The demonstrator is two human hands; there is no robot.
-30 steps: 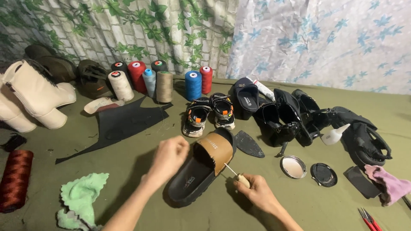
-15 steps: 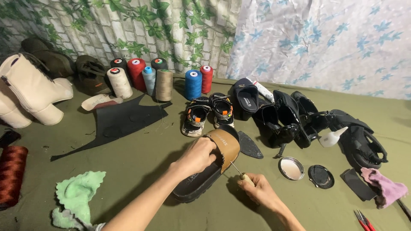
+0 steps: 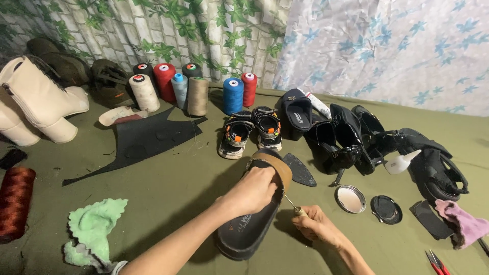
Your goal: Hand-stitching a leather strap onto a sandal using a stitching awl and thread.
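Awl tip [image 3: 288, 200] behind sandal strap [image 3: 279, 168]

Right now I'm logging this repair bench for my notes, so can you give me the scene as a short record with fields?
Left hand: left hand grips the tan strap of the black slide sandal, fingers curled over it
Right hand: right hand holds a wooden-handled awl, its metal tip against the strap
Surface: olive cloth
Behind: thread spools, small sandals, cream boot
Right side: round tin with its lid beside it, glue bottle
Left side: green rag
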